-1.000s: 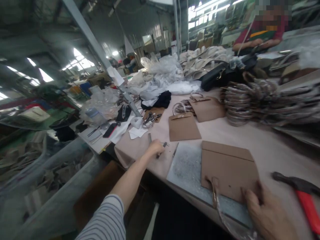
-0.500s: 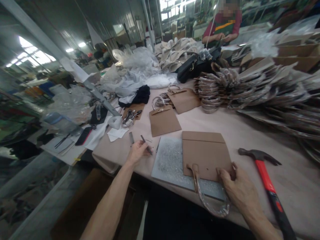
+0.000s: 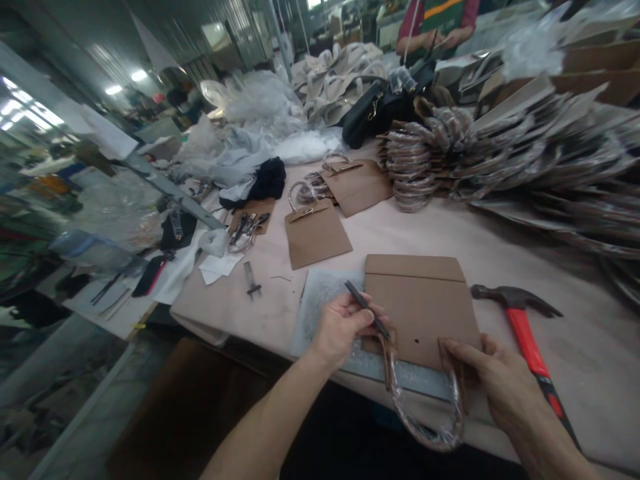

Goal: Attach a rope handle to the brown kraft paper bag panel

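Note:
My left hand (image 3: 345,327) is closed round a slim dark metal punch (image 3: 367,308), tilted, its lower end at the handle tab on a brown leather bag panel (image 3: 417,303). The panel lies on a grey, scuffed slab (image 3: 315,300) and has a small dark hole near its lower edge. A plastic-wrapped loop handle (image 3: 425,437) hangs from it over the table's front edge. My right hand (image 3: 493,373) grips the panel's lower right corner by the other handle tab, thumb on top. Right of the panel lies a claw hammer (image 3: 525,333) with a red and black grip.
Two similar brown panels (image 3: 320,233) with handles lie behind the slab. To the left are a metal gauge-like tool (image 3: 251,280) and white paper (image 3: 219,268). Stacked wrapped panels (image 3: 540,160) fill the back right. A co-worker (image 3: 440,30) stands across the table.
My left hand has moved right, bringing the punch from the bare table to the panel's left handle tab. The metal gauge-like tool now lies alone. My right hand stays at the panel's corner.

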Available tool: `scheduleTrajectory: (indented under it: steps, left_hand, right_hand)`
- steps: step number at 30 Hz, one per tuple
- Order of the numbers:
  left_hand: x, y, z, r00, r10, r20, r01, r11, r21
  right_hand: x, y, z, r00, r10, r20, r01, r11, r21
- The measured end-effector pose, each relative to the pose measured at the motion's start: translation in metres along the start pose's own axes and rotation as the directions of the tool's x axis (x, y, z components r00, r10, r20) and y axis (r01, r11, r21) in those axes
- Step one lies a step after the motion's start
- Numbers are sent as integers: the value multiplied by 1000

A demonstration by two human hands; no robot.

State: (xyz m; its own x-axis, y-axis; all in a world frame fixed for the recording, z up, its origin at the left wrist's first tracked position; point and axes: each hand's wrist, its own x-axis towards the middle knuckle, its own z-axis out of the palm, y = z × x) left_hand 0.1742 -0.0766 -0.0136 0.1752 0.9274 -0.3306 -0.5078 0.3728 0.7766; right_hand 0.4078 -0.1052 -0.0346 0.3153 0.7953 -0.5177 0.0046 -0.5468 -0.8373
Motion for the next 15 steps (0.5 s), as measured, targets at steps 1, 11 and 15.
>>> scheduleTrajectory:
  steps: [1, 11, 15]
  left_hand:
    - [2, -6, 7, 999, 26, 22, -27, 999, 32]
    - [18, -32, 30, 989, 105, 108, -123, 977, 176]
    - [21, -40, 32, 983, 117, 143, -149, 960, 236]
  right_hand:
    - [0, -3, -1, 998, 54, 9, -55, 997, 53]
    - [-1, -12, -26, 967, 116, 228, -170, 957, 235]
    - [1, -15, -29, 957, 103, 270, -166, 960, 223]
